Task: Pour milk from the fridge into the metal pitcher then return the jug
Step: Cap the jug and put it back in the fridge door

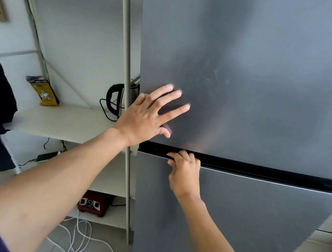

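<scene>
Risk: your left hand (148,115), spread flat and holding nothing on the upper door (258,75), may block the lower door (231,226) your right hand (184,169) grips; the milk isn't visible.

The fridge (254,97) stands right of a shelf unit (61,120). On the shelf, a kettle (119,95) sits just beside the fridge, a packet (44,91) further left. A box (94,204) sits on the lower shelf, cables (76,241) on the floor before it. The left hand (146,118) lies flat on the upper door; the right hand (183,171) hooks into the gap between the doors.
</scene>
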